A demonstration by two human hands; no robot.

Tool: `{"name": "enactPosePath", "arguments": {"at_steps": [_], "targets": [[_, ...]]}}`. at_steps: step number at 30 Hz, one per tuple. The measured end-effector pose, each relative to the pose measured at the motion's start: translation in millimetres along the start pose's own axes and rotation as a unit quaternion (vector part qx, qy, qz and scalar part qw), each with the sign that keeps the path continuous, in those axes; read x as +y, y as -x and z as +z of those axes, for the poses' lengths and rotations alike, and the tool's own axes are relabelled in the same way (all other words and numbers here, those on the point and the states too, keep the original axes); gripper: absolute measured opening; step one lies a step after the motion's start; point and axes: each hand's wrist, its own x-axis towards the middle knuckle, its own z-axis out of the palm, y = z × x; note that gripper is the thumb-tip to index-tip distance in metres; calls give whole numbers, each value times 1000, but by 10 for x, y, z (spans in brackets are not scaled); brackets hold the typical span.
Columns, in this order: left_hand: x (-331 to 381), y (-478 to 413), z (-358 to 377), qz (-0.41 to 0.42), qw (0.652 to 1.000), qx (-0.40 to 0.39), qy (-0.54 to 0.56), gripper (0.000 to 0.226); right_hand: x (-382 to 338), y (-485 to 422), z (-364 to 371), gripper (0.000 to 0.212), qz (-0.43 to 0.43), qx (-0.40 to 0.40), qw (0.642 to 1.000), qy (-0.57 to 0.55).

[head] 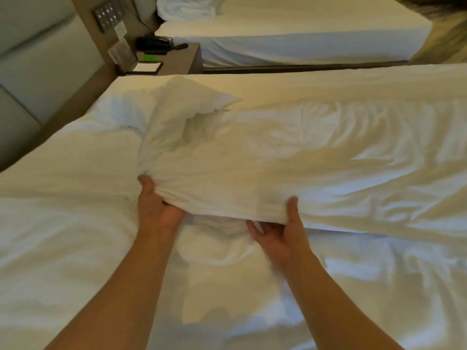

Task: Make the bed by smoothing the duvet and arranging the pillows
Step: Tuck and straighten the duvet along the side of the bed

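Observation:
A white, creased duvet (290, 157) lies across the bed, stretching off to the right. Its near edge is lifted off the white bottom sheet (63, 223). My left hand (158, 208) grips the bunched corner of that edge, thumb on top. My right hand (280, 231) holds the same edge further right, thumb over it and fingers underneath. A rumpled white pillow (121, 109) lies at the head of the bed, partly hidden behind the raised duvet corner.
A padded headboard (32, 72) runs along the left. Beyond the bed stands a brown nightstand (182, 59) with a black telephone (156, 44) and a notepad (147, 66). A second bed (303, 44) with a heaped white duvet (187, 6) is behind it.

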Motion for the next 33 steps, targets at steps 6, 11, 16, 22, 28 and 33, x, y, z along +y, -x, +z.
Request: {"name": "enactPosePath", "arguments": {"at_steps": [6, 11, 16, 22, 28, 33], "targets": [[12, 177, -349, -13, 995, 98, -32, 45, 800, -215, 269, 54, -7, -6, 1000, 4], [448, -117, 63, 247, 776, 88, -573, 88, 944, -345, 21, 47, -51, 19, 998, 6], [384, -590, 717, 256, 390, 1, -885, 106, 1003, -321, -73, 40, -70, 25, 996, 40], [692, -1025, 646, 239, 669, -39, -703, 29, 996, -413, -144, 40, -70, 32, 996, 35], [1339, -391, -602, 62, 994, 80, -51, 48, 1014, -548, -188, 39, -59, 14, 997, 42], [1356, -390, -696, 35, 976, 212, -42, 42, 1003, -558, -220, 41, -48, -2, 997, 54]]}}
